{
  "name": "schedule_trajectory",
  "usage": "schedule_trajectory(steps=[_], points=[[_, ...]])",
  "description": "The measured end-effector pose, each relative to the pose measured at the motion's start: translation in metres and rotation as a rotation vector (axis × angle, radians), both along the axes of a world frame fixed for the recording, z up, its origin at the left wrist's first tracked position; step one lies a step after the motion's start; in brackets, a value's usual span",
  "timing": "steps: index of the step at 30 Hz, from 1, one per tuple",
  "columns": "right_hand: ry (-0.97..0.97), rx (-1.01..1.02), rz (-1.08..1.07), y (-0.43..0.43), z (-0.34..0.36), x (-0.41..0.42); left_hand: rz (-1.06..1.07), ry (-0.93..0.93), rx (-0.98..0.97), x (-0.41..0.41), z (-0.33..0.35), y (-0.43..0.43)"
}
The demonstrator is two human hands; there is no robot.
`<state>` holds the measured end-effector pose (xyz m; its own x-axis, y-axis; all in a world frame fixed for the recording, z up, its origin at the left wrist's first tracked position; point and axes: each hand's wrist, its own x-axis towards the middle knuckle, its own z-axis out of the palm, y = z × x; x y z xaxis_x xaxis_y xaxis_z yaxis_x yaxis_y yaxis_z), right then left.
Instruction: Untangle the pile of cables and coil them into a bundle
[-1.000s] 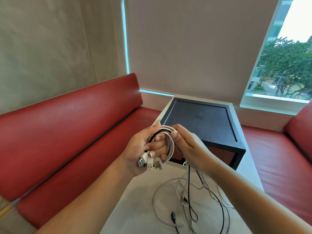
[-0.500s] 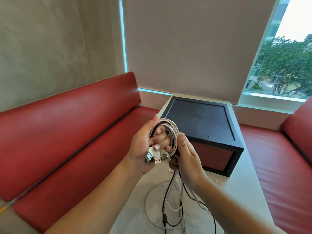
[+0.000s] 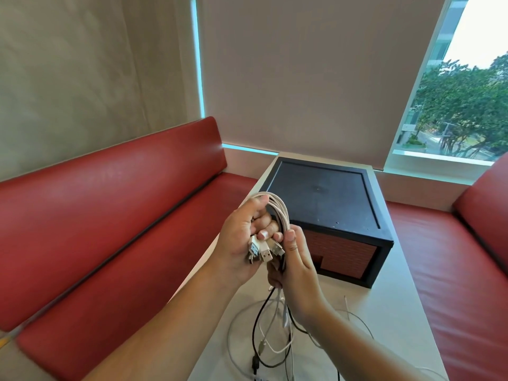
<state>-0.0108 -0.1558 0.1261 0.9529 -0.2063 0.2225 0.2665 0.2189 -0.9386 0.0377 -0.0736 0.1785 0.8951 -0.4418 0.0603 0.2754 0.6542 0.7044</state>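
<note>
I see my left hand [image 3: 242, 243] curled tight round the white coil [image 3: 277, 213], whose loops arch over its fingertips while a cluster of USB plugs [image 3: 264, 250] sticks out under them. My right hand [image 3: 297, 265] sits just beside and below, thumb against the coil's lower edge, fingers closed on the strands that drop from it. The loose cables [image 3: 264, 339], white and black, hang beneath both hands onto the counter [image 3: 384, 325]; the right palm hides their path, their tails run off the lower edge, and I cannot count them.
</note>
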Motion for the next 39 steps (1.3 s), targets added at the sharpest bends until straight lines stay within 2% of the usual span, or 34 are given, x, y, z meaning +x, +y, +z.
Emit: schedule_trajectory(steps=[5, 10, 13, 15, 18, 22, 26, 35, 39], points=[[0.016, -0.079, -0.024, -0.002, -0.009, 0.002, 0.105, -0.072, 0.183, 0.008, -0.011, -0.001], [0.009, -0.106, -0.058, -0.002, -0.013, 0.001, 0.277, -0.343, 0.505, 0.013, -0.025, 0.007], [-0.033, -0.104, -0.056, -0.002, -0.014, 0.0, 0.312, -0.406, 0.569, 0.013, -0.027, 0.01], [-0.068, -0.109, -0.045, 0.0, -0.014, -0.002, 0.297, -0.306, 0.509, 0.011, -0.026, 0.009], [-0.097, -0.157, -0.01, 0.002, -0.02, -0.005, 0.222, -0.035, 0.285, 0.009, -0.023, 0.004], [-0.153, -0.299, 0.027, -0.001, -0.024, -0.009, 0.19, 0.124, 0.081, 0.006, -0.021, -0.003], [-0.215, -0.335, 0.074, -0.002, -0.018, -0.009, 0.211, 0.207, 0.05, 0.002, -0.017, -0.009], [-0.172, -0.224, -0.076, 0.004, -0.005, -0.002, 0.22, 0.268, 0.098, 0.0, -0.019, -0.018], [-0.168, -0.152, -0.169, 0.009, -0.004, -0.002, 0.305, 0.193, 0.12, -0.009, -0.023, -0.025]])
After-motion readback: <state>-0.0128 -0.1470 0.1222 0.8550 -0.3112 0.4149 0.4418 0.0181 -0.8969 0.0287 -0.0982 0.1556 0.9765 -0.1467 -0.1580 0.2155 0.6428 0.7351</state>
